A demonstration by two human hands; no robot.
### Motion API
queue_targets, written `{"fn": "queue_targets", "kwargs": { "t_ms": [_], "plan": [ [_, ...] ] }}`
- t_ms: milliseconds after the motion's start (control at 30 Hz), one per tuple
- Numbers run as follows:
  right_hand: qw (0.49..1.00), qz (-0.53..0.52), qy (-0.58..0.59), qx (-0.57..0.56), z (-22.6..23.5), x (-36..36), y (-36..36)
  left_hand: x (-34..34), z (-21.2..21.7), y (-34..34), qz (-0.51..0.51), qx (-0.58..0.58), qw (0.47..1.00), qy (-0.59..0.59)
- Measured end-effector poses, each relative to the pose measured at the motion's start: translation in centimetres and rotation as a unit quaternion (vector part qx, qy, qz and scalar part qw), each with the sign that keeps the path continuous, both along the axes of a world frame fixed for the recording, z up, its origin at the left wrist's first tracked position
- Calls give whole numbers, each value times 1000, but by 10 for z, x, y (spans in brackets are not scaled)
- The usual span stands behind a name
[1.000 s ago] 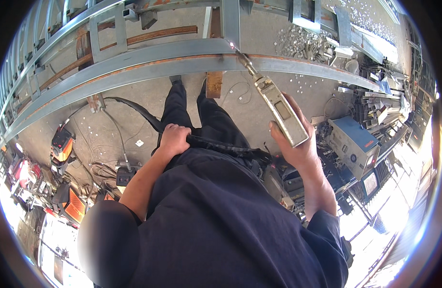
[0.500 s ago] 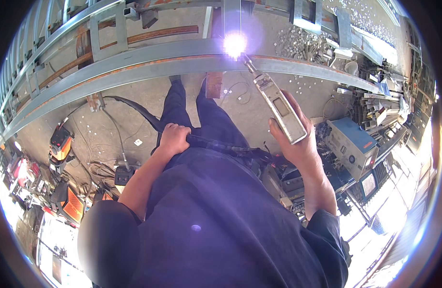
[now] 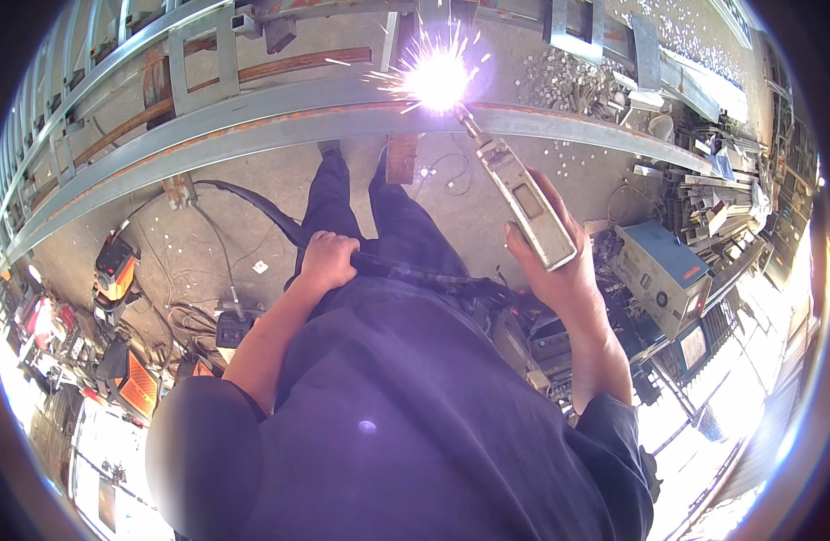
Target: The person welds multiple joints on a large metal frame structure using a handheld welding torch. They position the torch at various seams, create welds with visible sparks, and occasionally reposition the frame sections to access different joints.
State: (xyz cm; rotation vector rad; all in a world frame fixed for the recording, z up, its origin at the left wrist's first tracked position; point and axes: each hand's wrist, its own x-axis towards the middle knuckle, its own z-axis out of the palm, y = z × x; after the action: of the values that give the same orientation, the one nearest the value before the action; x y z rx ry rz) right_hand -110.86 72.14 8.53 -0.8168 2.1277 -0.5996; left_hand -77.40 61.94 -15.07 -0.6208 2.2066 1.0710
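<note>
— What lay around the work, biggest first?

— From my remote seat I saw a long grey steel beam (image 3: 252, 126) arcing across the top of the view, with a ladder-like steel frame (image 3: 198, 45) behind it. On the concrete floor (image 3: 252, 225) to the right stood a blue box-shaped machine (image 3: 663, 275), with stacked metal offcuts (image 3: 712, 198) beyond it. On the left sat an orange machine (image 3: 115, 269) among loose cables. A heap of small metal pieces (image 3: 568, 81) lay behind the beam. Nothing stood between the hands and the beam; only the glare hid the joint itself.

— Any containers?

— I could make out none with contents I could tell.

— And the grip?

— The right hand (image 3: 559, 270) was wrapped fully closed around the rear of a long grey welding torch (image 3: 523, 203), the body running up and away from the palm. Its tip met the beam at a white spark burst (image 3: 433, 77). The left hand (image 3: 327, 260) was clenched on a black hose (image 3: 406, 269) at waist level, which ran across the person's front toward the torch hand.
</note>
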Motion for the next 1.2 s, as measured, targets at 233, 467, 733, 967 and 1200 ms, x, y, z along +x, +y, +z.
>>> {"fn": "queue_targets", "kwargs": {
  "t_ms": [233,467,733,967,1200],
  "plan": [
    [1000,-4,6,16,-2,-1,5,-2,2,-1,-8,2,1000,-2],
    [1000,-2,6,17,-1,-1,5,-3,1,-1,-23,3,1000,-20],
    [999,-7,5,31,1,0,6,-4,3,-2,-18,0,1000,-7],
    [1000,-12,0,7,-1,0,11,-3,1,0,-17,-1,1000,-11],
    [999,-33,-12,-26,-1,1,25,-1,-2,0,-14,-2,1000,8]
  ]
}}
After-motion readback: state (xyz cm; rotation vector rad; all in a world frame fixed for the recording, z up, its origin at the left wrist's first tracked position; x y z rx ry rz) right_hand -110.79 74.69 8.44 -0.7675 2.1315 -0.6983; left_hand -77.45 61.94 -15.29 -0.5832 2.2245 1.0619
